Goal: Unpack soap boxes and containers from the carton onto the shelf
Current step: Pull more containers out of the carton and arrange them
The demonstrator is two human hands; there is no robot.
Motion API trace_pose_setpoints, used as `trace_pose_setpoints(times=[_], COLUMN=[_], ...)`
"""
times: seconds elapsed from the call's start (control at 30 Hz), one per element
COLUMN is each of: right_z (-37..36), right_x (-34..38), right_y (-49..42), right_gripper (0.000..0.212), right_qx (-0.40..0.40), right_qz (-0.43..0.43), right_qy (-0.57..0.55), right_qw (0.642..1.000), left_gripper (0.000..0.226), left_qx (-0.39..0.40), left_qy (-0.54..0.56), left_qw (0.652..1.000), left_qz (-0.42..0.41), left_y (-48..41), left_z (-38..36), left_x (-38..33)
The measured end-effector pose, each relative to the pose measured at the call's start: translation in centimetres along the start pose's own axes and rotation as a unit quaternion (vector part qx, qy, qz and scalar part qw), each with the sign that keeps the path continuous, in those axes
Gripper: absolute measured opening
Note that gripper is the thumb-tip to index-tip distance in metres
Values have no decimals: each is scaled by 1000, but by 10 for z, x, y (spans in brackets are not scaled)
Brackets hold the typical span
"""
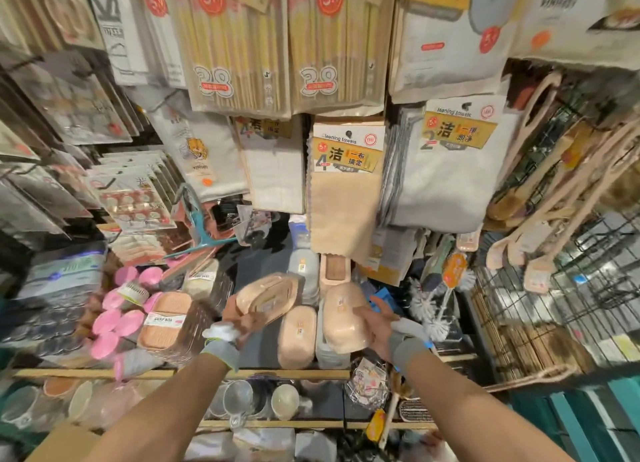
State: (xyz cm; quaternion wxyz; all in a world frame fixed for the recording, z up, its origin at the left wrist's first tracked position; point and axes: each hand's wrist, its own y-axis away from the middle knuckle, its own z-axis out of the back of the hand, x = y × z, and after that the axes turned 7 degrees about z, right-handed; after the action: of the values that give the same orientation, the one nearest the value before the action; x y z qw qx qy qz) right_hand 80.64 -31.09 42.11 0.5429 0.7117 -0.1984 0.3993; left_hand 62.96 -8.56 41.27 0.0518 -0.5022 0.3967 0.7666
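A crowded shop shelf (pixel 258 356) with a dark top sits under hanging chopstick packs (pixel 239 45) and towels (pixel 446 170). The left hand (pixel 242 321) grips a peach soap box (pixel 268 297) over mid-shelf, long axis tilted toward 2 o'clock. At its 3 o'clock, the right hand (pixel 375 326) clasps a beige soap box (pixel 344 317), long axis toward 12.

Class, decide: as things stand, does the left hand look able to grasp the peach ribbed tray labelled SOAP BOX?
Probably not yet: the left hand grips a plastic-wrapped peach soap box, leaving no free fingers. The peach ribbed tray lies close to its left, with nothing between.
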Motion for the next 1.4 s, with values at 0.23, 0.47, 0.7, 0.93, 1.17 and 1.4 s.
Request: trace_pose_setpoints(times=[0.23, 0.47, 0.7, 0.93, 1.17, 1.4], right_z=[-44, -76, -94, -102, -107, -102], right_x=[3, -6, -8, -1, 10, 14], right_y=[15, 27, 39, 88, 100, 100], right_gripper=[48, 45, 57, 66, 63, 69], right_qx=[45, 90, 99, 108, 96, 120], right_qz=[7, 22, 65, 135, 213, 214], right_qy=[-2, 45, 103, 148, 222, 308], right_qw=[999, 995, 988, 974, 947, 919], left_gripper=[62, 72, 75, 32, 47, 87], left_qx=[34, 76, 113, 147, 82, 110], left_qy=[-83, -215, -322, -192, -60, -31], left_qw=[989, 961, 906, 956, 992, 990], left_qz=[-121, -156, -252, -164, -69, 85], left_y=[34, 50, 59, 62, 59, 53], left_z=[0, 23, 43, 46, 36, 23], left_x=[-40, -44, -35, -55, -52, -42])
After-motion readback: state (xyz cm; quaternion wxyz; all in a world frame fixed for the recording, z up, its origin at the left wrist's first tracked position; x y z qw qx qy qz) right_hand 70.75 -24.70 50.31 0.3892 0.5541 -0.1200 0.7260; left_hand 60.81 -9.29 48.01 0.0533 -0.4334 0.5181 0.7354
